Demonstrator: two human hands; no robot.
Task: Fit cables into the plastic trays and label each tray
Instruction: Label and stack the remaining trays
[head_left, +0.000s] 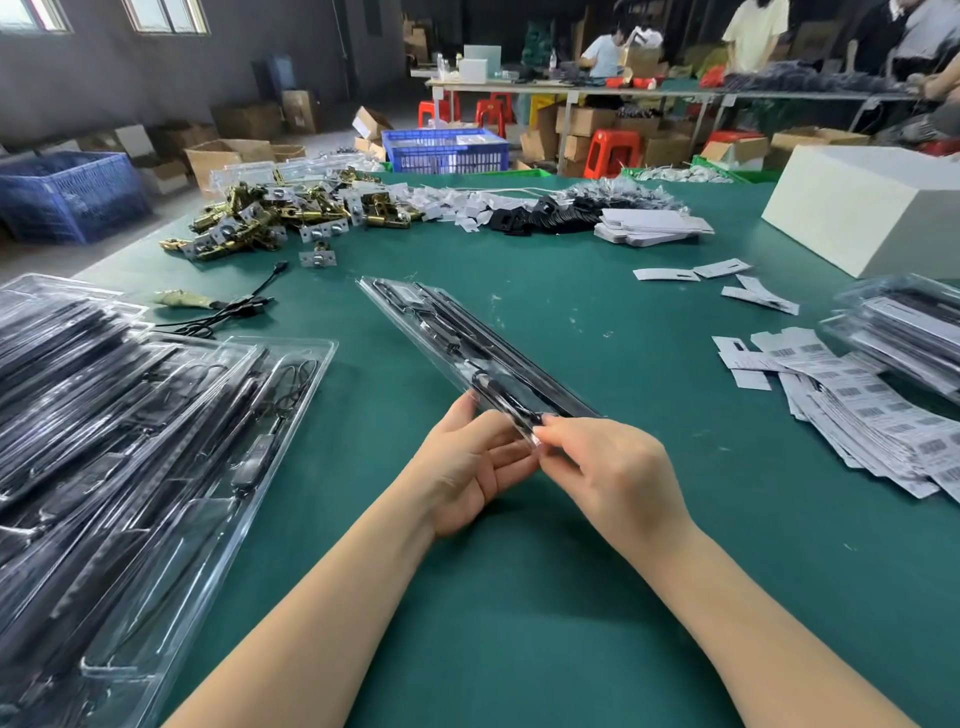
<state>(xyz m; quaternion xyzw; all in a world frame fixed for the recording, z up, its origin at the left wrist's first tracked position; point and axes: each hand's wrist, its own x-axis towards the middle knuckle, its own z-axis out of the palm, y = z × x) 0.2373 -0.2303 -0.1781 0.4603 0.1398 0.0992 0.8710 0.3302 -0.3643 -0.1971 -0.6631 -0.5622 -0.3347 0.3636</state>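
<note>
A long clear plastic tray with a black cable fitted inside runs from the table's middle toward me, its near end lifted. My left hand holds that near end from below, palm up, thumb on the left edge. My right hand pinches the tray's near tip with thumb and fingertips. A heap of filled clear trays lies at the left. Barcode labels are spread at the right. Loose black cables lie beyond the left heap.
The green table also carries a second stack of trays at the right edge, a white box, brass hardware, white cards and paper slips. Blue crates, cartons, red stools and people stand beyond.
</note>
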